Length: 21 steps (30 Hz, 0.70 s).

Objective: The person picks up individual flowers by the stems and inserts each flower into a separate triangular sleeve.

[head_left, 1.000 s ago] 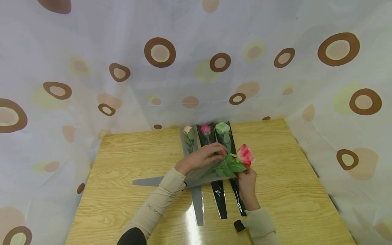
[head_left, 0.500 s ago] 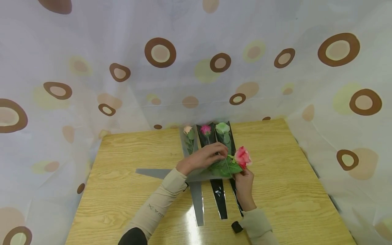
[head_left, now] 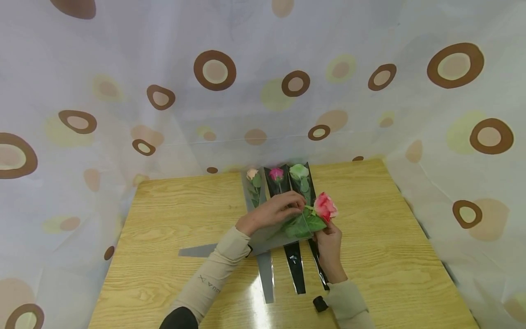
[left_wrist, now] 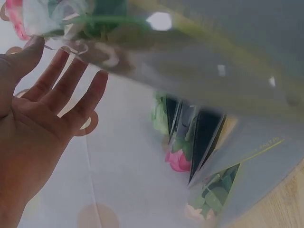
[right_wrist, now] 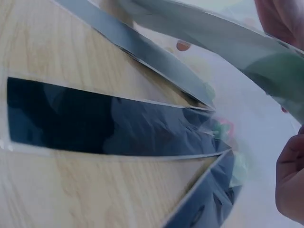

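A pink artificial rose point(head_left: 325, 207) with green leaves lies partly in a grey-backed clear flower sleeve point(head_left: 265, 242), its bloom sticking out of the wide mouth at the right. My left hand point(head_left: 274, 211) reaches over the sleeve and pinches its upper edge near the mouth. In the left wrist view, that hand's thumb and fingertips point(left_wrist: 64, 50) meet at the film's edge. Below the bloom, my right hand point(head_left: 330, 249) pinches the lower corner of the mouth beside the leaves. The right wrist view shows the sleeve point(right_wrist: 204, 31) raised above the table, with the right hand's fingertips mostly hidden.
Beneath lie three sleeved roses side by side: a peach rose point(head_left: 252, 174) in grey, a magenta rose point(head_left: 276, 174) in black and a pale green rose point(head_left: 298, 172) in black. The wooden table point(head_left: 394, 256) meets a spotted curtain point(head_left: 246, 109) at the back.
The sleeve's narrow tail swings up and then back down. The rose and my right hand shift slightly left, with small up-and-down motion. My left hand stays nearly still.
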Each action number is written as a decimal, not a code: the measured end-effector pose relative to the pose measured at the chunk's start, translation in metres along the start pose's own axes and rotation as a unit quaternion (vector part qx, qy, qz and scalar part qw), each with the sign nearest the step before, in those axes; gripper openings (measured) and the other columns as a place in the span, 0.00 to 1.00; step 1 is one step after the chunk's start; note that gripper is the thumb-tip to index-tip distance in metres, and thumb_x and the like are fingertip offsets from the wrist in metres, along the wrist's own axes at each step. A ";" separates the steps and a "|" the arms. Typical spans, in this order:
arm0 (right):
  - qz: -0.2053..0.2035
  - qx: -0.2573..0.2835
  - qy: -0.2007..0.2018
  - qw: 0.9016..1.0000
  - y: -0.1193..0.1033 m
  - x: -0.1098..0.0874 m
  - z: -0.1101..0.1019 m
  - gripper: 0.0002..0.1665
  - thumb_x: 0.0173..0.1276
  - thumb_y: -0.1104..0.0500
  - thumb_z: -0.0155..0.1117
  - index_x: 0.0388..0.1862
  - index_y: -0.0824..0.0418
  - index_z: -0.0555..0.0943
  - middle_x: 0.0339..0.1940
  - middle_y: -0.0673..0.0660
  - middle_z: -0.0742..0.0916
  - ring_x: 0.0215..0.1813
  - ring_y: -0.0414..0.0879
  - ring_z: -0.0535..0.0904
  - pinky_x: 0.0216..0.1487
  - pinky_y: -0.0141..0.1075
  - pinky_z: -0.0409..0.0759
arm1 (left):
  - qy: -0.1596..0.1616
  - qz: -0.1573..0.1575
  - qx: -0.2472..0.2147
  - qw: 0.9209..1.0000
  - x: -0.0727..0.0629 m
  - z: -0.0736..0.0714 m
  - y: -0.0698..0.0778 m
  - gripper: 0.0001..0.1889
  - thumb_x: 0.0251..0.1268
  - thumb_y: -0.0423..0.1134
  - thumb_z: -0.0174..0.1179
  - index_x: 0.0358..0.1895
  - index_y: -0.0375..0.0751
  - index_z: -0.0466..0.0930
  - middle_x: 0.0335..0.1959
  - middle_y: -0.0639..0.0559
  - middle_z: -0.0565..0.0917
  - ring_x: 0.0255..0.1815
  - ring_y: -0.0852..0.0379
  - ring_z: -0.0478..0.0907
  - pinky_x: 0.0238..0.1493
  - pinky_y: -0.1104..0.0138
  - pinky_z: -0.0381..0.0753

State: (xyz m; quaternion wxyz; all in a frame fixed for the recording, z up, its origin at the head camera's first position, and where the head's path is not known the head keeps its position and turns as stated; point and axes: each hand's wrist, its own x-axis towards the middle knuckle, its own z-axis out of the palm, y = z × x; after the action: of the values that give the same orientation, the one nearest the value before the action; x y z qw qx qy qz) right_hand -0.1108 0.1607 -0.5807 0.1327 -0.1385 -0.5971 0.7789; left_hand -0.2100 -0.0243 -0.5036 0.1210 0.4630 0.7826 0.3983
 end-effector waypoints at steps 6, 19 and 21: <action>0.000 0.019 -0.066 0.998 -0.006 0.003 -0.014 0.16 0.81 0.69 0.51 0.47 0.50 0.83 0.26 0.44 0.80 0.27 0.36 0.72 0.31 0.28 0.75 | -0.004 -0.013 -0.012 1.000 0.000 -0.001 -0.001 0.10 0.84 0.37 0.53 0.57 0.41 0.82 0.63 0.45 0.81 0.60 0.52 0.84 0.64 0.68 0.82; 0.028 0.008 -0.269 0.963 -0.015 0.018 -0.048 0.38 0.86 0.32 0.18 0.58 0.39 0.80 0.38 0.40 0.82 0.36 0.37 0.77 0.39 0.30 0.74 | -0.018 -0.017 -0.019 1.000 -0.005 0.006 -0.008 0.10 0.84 0.36 0.54 0.58 0.41 0.81 0.61 0.46 0.82 0.61 0.53 0.84 0.63 0.69 0.82; 0.053 -0.009 -0.242 0.969 -0.018 0.021 -0.044 0.32 0.86 0.31 0.24 0.62 0.36 0.77 0.39 0.39 0.83 0.36 0.36 0.76 0.39 0.30 0.74 | -0.015 -0.019 -0.014 1.000 -0.004 0.004 -0.007 0.10 0.84 0.36 0.54 0.59 0.42 0.81 0.60 0.48 0.83 0.60 0.55 0.84 0.63 0.69 0.82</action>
State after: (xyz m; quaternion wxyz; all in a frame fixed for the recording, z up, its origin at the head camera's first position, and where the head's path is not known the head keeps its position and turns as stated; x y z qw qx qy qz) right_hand -0.1126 0.2127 -0.5754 -0.0590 0.0216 -0.6105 0.7895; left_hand -0.2098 -0.0275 -0.5128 0.1469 0.4524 0.7837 0.3994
